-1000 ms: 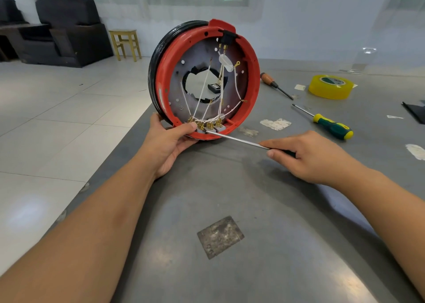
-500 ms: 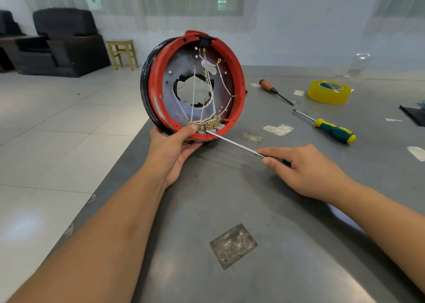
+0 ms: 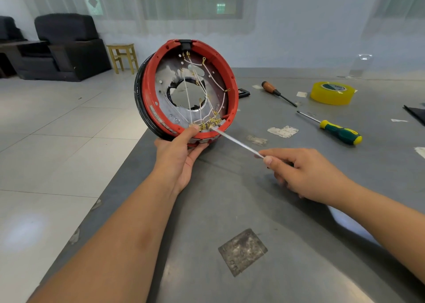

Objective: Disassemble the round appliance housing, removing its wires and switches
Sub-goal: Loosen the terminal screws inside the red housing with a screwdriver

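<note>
Gripping the housing (image 3: 186,91), left hand (image 3: 178,155); right hand (image 3: 303,173) fingers pinch a screwdriver (image 3: 236,141).

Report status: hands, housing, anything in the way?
Left hand grips housing rim, upright. Right hand holds screwdriver, tip at bottom terminals. Wires attached. Nothing in the way.

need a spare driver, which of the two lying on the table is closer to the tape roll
The brown-handled screwdriver: it lies farther back, just left of the yellow tape roll. The green-and-yellow one lies nearer the person, in front of the tape.
</note>
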{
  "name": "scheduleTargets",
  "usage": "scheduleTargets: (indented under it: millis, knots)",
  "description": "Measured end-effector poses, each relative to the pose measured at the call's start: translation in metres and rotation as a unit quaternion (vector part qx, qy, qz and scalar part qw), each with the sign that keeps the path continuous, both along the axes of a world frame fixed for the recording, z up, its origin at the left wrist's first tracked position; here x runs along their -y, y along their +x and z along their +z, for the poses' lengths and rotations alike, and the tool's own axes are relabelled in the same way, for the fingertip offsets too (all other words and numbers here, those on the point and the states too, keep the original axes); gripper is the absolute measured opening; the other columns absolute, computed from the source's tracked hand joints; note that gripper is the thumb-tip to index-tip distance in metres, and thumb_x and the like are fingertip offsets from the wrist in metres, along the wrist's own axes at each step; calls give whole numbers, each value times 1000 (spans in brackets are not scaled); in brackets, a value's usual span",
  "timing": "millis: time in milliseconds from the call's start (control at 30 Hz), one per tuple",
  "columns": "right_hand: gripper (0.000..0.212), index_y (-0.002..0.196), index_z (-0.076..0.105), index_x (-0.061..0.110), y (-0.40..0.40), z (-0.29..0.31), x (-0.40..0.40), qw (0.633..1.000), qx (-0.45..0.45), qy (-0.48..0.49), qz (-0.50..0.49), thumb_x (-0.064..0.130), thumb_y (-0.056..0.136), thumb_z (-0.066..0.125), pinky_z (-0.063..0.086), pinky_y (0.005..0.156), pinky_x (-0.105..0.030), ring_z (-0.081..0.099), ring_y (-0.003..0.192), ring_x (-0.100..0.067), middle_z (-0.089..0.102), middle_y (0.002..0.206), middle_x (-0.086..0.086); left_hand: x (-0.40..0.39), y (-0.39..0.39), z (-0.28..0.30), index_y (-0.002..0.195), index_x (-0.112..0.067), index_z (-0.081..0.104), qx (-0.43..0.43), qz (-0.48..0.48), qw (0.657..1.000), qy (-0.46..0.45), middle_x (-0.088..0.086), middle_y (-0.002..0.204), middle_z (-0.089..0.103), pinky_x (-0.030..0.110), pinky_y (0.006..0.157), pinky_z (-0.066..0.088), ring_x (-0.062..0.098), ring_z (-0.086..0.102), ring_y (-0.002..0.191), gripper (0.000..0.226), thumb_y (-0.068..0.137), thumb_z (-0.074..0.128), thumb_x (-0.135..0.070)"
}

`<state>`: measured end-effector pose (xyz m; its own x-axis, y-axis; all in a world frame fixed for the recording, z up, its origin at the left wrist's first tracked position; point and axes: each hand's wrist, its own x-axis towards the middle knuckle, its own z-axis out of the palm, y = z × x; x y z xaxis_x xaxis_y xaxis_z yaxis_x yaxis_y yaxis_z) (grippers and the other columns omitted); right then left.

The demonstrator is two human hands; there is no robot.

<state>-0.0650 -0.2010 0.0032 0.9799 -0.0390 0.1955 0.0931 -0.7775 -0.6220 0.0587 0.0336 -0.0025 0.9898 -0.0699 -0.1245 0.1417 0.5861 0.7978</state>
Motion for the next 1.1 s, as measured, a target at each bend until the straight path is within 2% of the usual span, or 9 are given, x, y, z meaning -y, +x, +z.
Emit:
scheduleTargets:
  millis: [67,167,267,333,433,500,733,900,1100]
  knots:
    - [25,117,68,51,5,0,-2,994,-29,106,-5,41,104,50,50,45,-29,49,44,-10,58,58,6,1,-1,-1,142,-5,41,3,-1,1000,2,21,135,65,50,88,64,35,74,111,64,89,78,1]
    - [24,116,68,54,8,-1,0,993,-26,112,-1,43,104,51,49,45,-29,50,44,-12,58,58,5,2,-1,-2,141,-6,40,7,0,1000,-1,22,134,65,47,83,66,34,75,109,64,89,78,2]
    - [31,124,64,55,4,-2,10,998,25,-53,-9,55,99,45,46,55,-23,59,60,-5,64,70,28,1,0,-1,142,-3,40,9,-3,1000,-3,24,133,65,47,81,66,36,75,108,64,90,77,2]
    - [42,131,60,54,-1,-1,12,987,41,-152,-23,61,96,39,45,61,-27,60,72,-1,60,86,43,1,0,-2,144,-2,41,15,-10,1000,2,26,134,65,50,85,65,37,75,108,65,90,77,3]
    - [45,136,57,52,-3,-2,15,973,74,-219,-25,60,96,36,55,67,-35,67,94,-15,73,106,23,1,1,-2,145,-4,41,23,-10,1000,7,23,136,64,54,90,63,37,74,111,66,90,77,3]
    - [44,137,56,51,-3,-3,16,967,90,-240,-15,58,98,36,56,69,-36,67,100,-19,74,112,17,0,2,-3,145,-4,41,24,-10,1000,7,22,136,65,54,90,63,37,74,112,67,90,77,3]
    - [48,141,48,57,-4,-4,11,962,72,-263,-20,61,97,29,54,68,-37,65,96,-19,68,104,15,0,4,-3,145,-4,42,9,-13,1000,1,25,134,65,53,89,64,39,75,109,67,89,77,3]
    - [52,141,48,56,-2,-6,9,962,79,-262,-23,64,96,23,54,66,-36,65,95,-18,67,104,16,0,7,-5,144,-4,44,3,-19,1000,-6,24,129,69,48,80,66,37,77,105,64,89,77,3]
    - [50,142,47,56,-1,-6,10,962,68,-262,-26,63,97,25,55,70,-38,64,99,-19,68,107,16,-2,8,-5,146,-4,47,0,-27,999,-18,23,131,69,49,83,65,38,75,108,64,90,76,2]
